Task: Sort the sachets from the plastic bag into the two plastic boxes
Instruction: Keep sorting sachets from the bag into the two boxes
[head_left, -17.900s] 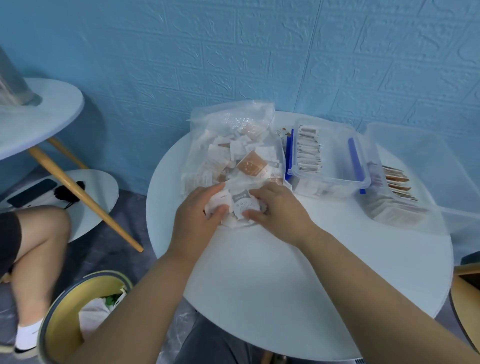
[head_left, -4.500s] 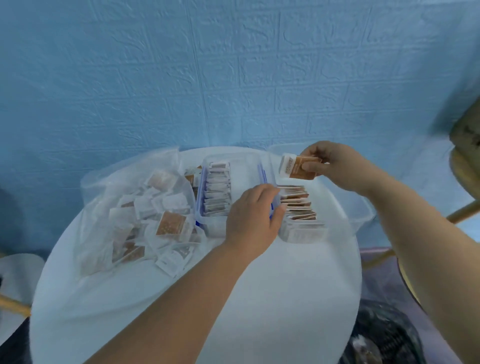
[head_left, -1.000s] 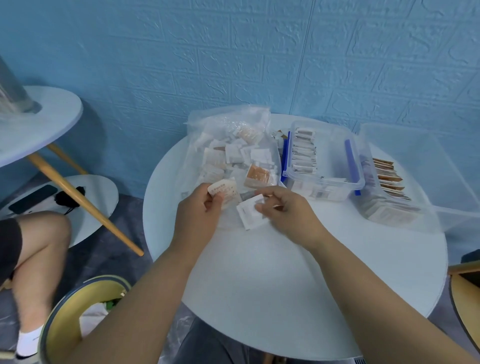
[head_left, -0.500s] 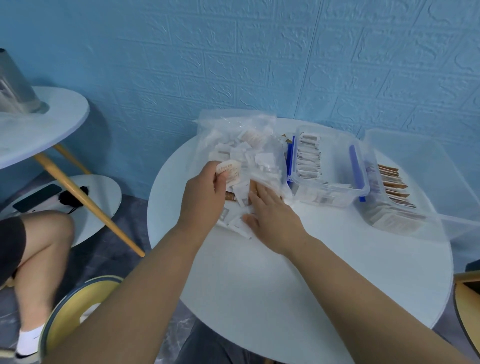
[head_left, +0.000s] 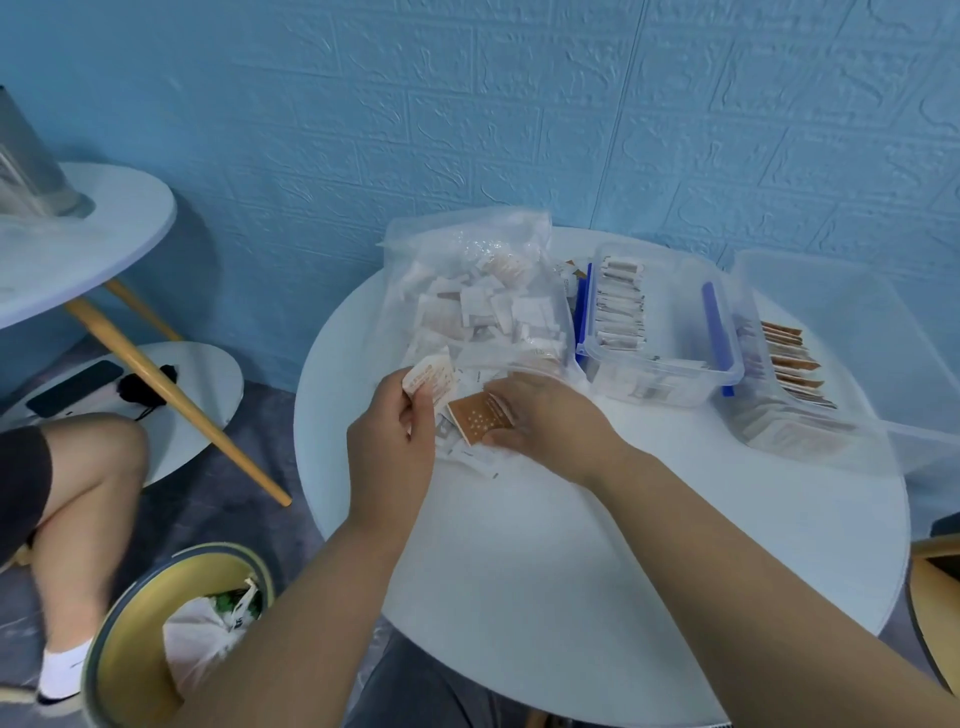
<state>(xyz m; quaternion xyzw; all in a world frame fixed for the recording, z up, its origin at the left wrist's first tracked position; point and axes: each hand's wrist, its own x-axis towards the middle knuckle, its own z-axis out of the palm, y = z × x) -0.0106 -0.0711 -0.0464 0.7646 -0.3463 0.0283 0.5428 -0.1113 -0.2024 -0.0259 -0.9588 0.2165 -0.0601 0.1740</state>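
left hand (head_left: 392, 452) grips a pale sachet (head_left: 430, 382), right hand (head_left: 550, 423) pinches a brown sachet (head_left: 479, 419), both at the plastic bag (head_left: 467, 244) mouth on the tabletop (head_left: 571, 571); small box (head_left: 675, 312) and big box (head_left: 841, 312) right of it

Indoor light soft, even, moderately bright, falling from above: shadows sit beneath tabletops. Blue wall (head_left: 519, 114) tints scene cool. Small sparkle glare on plastic bag (head_left: 467, 249), pale sheen on round table (head_left: 649, 561). Deeper shadow on wall beside side table (head_left: 88, 244). Wide-angle bend: wall seams curve near edges. Slight overall softness, compression smear. Print on white sachets (head_left: 431, 382) and brown sachet (head_left: 480, 418) unreadable.
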